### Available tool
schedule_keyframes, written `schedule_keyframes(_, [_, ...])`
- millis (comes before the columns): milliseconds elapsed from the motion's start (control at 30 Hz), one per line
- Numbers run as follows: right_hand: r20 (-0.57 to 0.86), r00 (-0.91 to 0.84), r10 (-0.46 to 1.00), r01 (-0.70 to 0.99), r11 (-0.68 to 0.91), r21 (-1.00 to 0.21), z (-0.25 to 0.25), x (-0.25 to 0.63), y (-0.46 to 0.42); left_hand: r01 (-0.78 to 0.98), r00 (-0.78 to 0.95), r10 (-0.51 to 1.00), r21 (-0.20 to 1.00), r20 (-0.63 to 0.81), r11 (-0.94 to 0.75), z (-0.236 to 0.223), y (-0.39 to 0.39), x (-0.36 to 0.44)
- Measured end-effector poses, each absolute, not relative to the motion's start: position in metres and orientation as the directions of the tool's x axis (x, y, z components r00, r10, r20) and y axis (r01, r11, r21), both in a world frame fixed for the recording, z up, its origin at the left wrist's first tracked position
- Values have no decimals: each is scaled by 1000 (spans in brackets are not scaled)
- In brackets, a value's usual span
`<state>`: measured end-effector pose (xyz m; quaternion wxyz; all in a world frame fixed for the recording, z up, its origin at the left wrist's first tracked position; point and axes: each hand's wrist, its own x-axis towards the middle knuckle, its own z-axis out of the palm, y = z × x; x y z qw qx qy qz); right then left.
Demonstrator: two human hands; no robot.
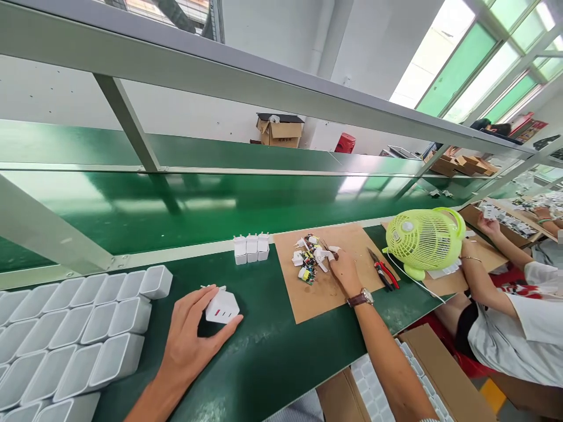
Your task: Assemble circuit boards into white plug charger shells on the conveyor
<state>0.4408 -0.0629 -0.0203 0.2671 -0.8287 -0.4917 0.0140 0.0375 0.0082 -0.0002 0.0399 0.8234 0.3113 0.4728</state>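
Observation:
My left hand (191,325) has its fingers and thumb around a white plug-charger housing (222,306), whose face with small slots is turned up. My right hand (345,272) reaches over a brown cardboard sheet (308,308), its fingers drawn together at a pile of small circuit boards (308,272) and white parts. What those fingers grip is too small to tell. Beyond my left hand, a short row of white charger housings (251,248) stands on the green bench. Red-and-black pliers (384,271) lie to the right of my right hand.
Rows of open white plastic cases (70,340) fill the left of the bench. A lime-green fan (424,240) with a cable stands at the right, beside a seated co-worker (505,316). A carton of white cases (373,387) sits below the front edge. A metal frame crosses above.

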Motion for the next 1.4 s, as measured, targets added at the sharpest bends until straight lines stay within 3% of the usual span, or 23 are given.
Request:
schedule_keyframes(400, [313, 493, 812, 795, -273, -542, -2, 428, -86, 462, 371, 545, 360, 752, -810, 2, 8, 39])
schedule_keyframes(500, [258, 294, 920, 831, -112, -545, 4, 399, -109, 473, 387, 552, 355, 738, -806, 3, 7, 39])
schedule_keyframes(633, [160, -43, 986, 880, 113, -462, -1, 363, -130, 470, 407, 545, 344, 733, -813, 3, 6, 40])
schedule_keyframes(833, [78, -111, 991, 961, 127, -247, -6, 343, -131, 449, 402, 551, 367, 731, -815, 5, 5, 41])
schedule_keyframes(900, [92, -132, 987, 962, 150, -227, -5, 341, -132, 449, 397, 558, 376, 729, -811, 5, 4, 41])
schedule_keyframes(1133, [257, 5, 966, 814, 146, -562, 9, 320, -119, 433, 373, 625, 467, 686, -771, 4, -3, 39])
schedule_keyframes(1400, [233, -33, 972, 696, 190, -693, 38, 281, -61, 424, 342, 677, 536, 652, -730, 5, -8, 37])
